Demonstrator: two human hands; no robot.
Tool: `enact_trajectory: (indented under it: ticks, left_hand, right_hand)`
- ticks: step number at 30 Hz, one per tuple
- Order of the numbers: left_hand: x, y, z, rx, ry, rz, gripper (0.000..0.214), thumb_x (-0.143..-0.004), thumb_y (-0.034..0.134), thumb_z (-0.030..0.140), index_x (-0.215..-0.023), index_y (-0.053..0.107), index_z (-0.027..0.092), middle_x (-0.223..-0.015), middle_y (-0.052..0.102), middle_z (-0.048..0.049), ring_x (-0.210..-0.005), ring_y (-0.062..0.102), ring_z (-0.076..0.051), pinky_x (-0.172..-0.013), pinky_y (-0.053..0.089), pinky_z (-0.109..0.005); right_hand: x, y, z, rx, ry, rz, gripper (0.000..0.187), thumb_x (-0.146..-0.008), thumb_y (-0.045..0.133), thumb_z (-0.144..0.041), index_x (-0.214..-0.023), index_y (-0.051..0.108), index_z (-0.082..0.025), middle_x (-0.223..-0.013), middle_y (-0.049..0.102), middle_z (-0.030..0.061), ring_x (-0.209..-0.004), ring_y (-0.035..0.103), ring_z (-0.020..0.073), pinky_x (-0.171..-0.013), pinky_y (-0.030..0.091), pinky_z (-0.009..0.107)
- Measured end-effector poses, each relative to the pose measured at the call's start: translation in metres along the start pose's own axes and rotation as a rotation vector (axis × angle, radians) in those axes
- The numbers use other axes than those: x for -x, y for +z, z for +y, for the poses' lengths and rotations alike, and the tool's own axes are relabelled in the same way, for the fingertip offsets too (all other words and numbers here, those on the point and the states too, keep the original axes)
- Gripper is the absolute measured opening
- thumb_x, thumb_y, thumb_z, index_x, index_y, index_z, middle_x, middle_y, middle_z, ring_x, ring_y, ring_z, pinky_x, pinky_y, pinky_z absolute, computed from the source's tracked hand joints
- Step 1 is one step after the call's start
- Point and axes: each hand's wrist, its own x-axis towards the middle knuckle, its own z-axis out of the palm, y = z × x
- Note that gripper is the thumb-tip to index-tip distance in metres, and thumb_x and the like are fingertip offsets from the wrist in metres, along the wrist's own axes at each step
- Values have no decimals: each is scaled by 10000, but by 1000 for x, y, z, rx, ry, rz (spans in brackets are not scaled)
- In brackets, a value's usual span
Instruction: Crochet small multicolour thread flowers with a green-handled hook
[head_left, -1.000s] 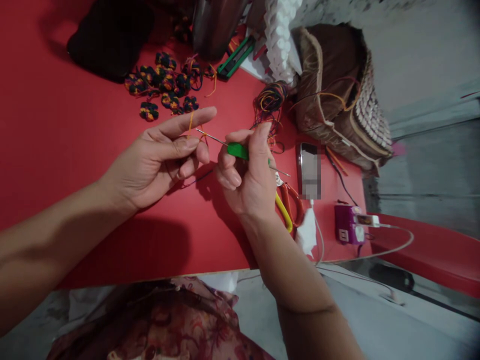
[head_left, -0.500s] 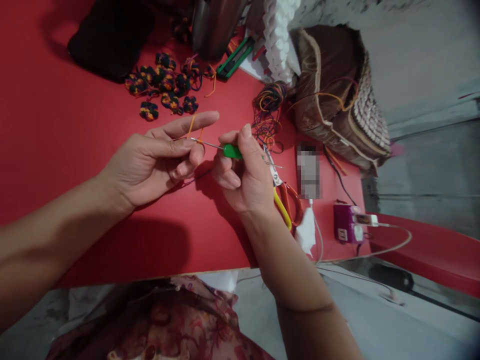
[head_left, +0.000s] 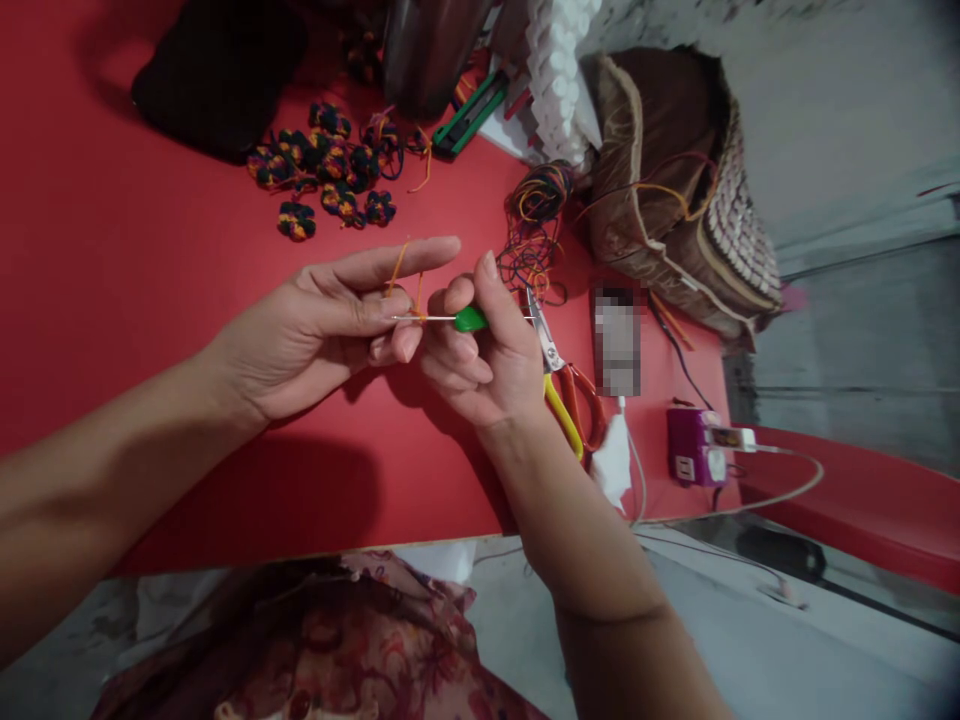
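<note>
My right hand (head_left: 487, 350) is closed around the green grip of a crochet hook (head_left: 470, 319). The hook's thin metal shaft points left and reaches the fingertips of my left hand (head_left: 330, 330). Orange yarn (head_left: 397, 268) runs over my outstretched left index finger and down to the shaft, where a loop sits around the metal. The left thumb and other fingers pinch the yarn near the hook's tip; part of it is hidden between them. Above the hands, several small multicoloured crocheted flowers (head_left: 330, 155) lie on the red table (head_left: 247, 490).
A tangled yarn bundle (head_left: 541, 195) lies beyond my right hand, with scissors (head_left: 559, 370) beside the wrist. Farther right are a phone (head_left: 618, 345) on a cable and a purple adapter (head_left: 694, 447). A brown bag (head_left: 652, 160), a green cutter (head_left: 470, 115) and a black pouch (head_left: 217, 80) stand farther back.
Both hands have shifted slightly, the left one to the right. The hook has turned from slanted to nearly level, its tip lower, and the yarn loop has moved with the fingers.
</note>
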Motion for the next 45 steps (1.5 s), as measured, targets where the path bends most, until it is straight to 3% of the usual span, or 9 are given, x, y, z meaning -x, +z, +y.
enact_trajectory:
  ticks: [4,11,18,21,25,31,35,39,45]
  left_hand:
    - [-1,1,1,0,30,24,262,-905,908,176,-1166,923,200,-661,718,-10,-625,613,-133,-581,417,-242]
    - [-1,4,-1,-49,93,94,327,-880,920,222,-1205,879,234,-650,715,27,-632,615,-136,-585,466,-226]
    - [0,5,2,5,79,84,321,-948,812,68,-1230,877,207,-697,775,-1,-560,467,-87,-595,464,-203]
    - [0,4,3,-10,81,103,435,-934,818,82,-1361,818,163,-685,761,0,-549,424,-90,-559,418,-214]
    - [0,0,3,28,33,166,661,-952,674,18,-1609,659,95,-645,715,-1,-521,382,-101,-542,387,-238]
    - [-2,-9,2,40,14,81,376,-881,773,60,-1228,875,163,-603,689,-5,-538,445,-98,-551,409,-229]
    - [-2,-4,2,54,20,46,374,-871,853,80,-1237,867,161,-597,687,1,-582,541,-127,-571,449,-229]
    - [-2,-2,3,86,16,-8,405,-866,894,87,-1263,861,162,-634,727,-10,-597,565,-133,-578,462,-229]
    - [-2,-3,2,83,24,55,390,-866,884,83,-1248,867,161,-646,724,-15,-590,556,-131,-577,440,-241]
  right_hand:
    - [-4,0,1,6,-86,3,470,-1111,606,-654,-845,711,-281,-477,371,-132,-364,99,70,-326,197,174]
    - [-5,-2,4,162,-176,147,416,-1066,651,-713,-965,762,-324,-581,536,-95,-410,203,102,-335,248,228]
    - [-1,8,7,164,-300,183,446,-1051,680,-741,-933,762,-319,-617,561,-68,-425,263,86,-372,269,236]
    - [1,13,8,112,-371,197,425,-988,802,-714,-898,770,-299,-603,537,-77,-426,261,66,-381,256,226]
    - [3,14,9,171,-384,230,504,-1014,723,-770,-883,761,-285,-589,519,-76,-411,294,66,-382,256,224]
    - [8,12,3,141,-274,109,374,-1035,764,-602,-814,753,-300,-545,538,-82,-398,222,70,-377,225,240]
    - [4,9,-1,152,-158,129,446,-1015,709,-715,-828,724,-311,-538,522,-82,-401,201,92,-351,215,242]
    - [1,7,-1,183,-188,141,464,-1060,622,-735,-892,735,-317,-582,542,-76,-414,182,100,-333,238,245]
    - [3,14,0,96,-232,108,368,-985,809,-654,-845,725,-325,-563,499,-91,-416,169,74,-347,209,219]
